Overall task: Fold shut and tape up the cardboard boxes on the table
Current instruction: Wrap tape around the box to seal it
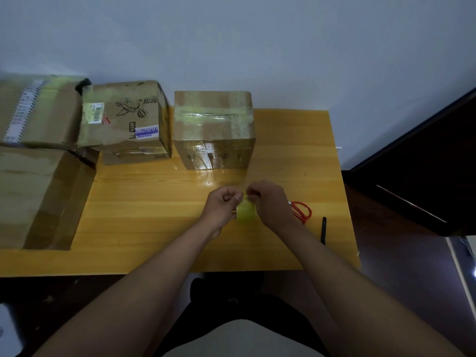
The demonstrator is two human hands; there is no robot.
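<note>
Dim, soft blur, wide-angle edge warp

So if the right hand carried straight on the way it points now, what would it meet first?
Probably the left hand: the right hand points leftward across the yellowish tape roll both hold, though depth is unclear.

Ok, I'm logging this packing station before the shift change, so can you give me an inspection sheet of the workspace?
Surface: wooden table, glossy.
Job's things: taped box at the back; printed box to its left, flap lifting; large boxes at the left; tape roll held above the table.
Clutter: red scissors and black pen at the right.
Grippers: left hand holds the roll; right hand pinches at its top edge.
Cables: nothing seen.
Surroundings: pale wall behind, dark furniture to the right.
</note>
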